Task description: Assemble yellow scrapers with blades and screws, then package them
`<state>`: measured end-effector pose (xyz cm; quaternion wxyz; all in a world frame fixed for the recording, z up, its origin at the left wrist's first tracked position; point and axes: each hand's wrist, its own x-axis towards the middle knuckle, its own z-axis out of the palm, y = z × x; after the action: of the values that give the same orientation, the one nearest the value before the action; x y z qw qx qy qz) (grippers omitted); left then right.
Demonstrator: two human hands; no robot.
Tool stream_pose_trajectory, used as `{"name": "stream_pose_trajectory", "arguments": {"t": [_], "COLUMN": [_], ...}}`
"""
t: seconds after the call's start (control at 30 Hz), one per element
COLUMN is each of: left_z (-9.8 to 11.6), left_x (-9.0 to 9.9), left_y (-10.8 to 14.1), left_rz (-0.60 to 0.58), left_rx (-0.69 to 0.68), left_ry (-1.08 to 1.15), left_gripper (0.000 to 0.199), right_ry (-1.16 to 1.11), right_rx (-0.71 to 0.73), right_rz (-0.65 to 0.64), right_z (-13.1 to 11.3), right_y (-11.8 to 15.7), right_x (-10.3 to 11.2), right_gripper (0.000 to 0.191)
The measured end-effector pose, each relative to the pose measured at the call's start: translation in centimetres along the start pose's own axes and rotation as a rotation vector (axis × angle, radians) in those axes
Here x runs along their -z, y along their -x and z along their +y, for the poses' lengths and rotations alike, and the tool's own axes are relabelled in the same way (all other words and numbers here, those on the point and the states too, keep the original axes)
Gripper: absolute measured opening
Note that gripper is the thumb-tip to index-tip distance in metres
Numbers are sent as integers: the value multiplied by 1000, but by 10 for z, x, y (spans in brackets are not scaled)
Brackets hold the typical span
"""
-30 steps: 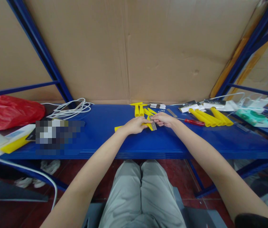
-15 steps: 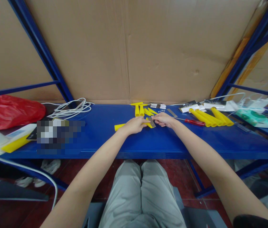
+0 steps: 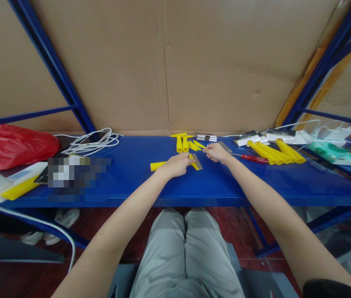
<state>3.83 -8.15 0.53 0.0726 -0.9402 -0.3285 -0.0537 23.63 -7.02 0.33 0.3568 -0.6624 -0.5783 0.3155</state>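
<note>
My left hand (image 3: 178,164) is closed around a scraper with a yellow tubular handle (image 3: 157,166); its flat metal blade (image 3: 198,162) sticks out to the right, above the blue table. Just right of the blade, my right hand (image 3: 217,153) has its fingertips pinched together. What lies between them is too small to make out. Behind the hands are yellow T-shaped handles (image 3: 180,143), a few thin yellow pieces (image 3: 198,145) and a loose metal blade (image 3: 225,147). A screwdriver with a red handle (image 3: 254,159) lies right of my right hand.
Several yellow tubular handles (image 3: 274,153) lie at the right, by black-and-white packets (image 3: 249,138) and a green-and-white pack (image 3: 329,152). A stack of white packets (image 3: 206,138) stands at the back. Coiled white cable (image 3: 97,142) and a red bag (image 3: 16,145) are on the left.
My right hand has drawn slightly away to the right from the scraper's blade, leaving a gap. My left hand keeps hold of the scraper in nearly the same place.
</note>
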Motion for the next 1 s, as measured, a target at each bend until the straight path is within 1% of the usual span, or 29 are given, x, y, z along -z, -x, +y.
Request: {"name": "stream_pose_trajectory", "arguments": {"t": [0.2,0.43,0.5,0.63,0.73,0.8,0.93,1.0], "left_z": [-1,-1,-1,-1,-2,-2,-3,-3], "left_x": [0,0,1,3,2,2,0,0], "left_y": [0,1,1,0,-1,-1,-1,-1], "left_rz": [-12,20,20,-3,3,17,38,43], "left_rx": [24,17,15,21,46,60,73,76], "left_ry": [11,15,14,-4,13,24,50,59], "left_gripper": [43,43,41,36,33,35,38,38], "right_ry": [-20,54,133,421,563,616,711,733], "right_rx": [1,36,65,138,146,171,225,236], "right_rz": [20,40,74,185,248,238,114,86], "right_z": [-2,1,2,2,3,4,2,0], "right_y": [3,-1,-1,-4,-11,-19,-36,-44], "right_x": [1,2,4,11,17,19,19,16], "right_gripper": [24,22,21,16,20,22,21,19]}}
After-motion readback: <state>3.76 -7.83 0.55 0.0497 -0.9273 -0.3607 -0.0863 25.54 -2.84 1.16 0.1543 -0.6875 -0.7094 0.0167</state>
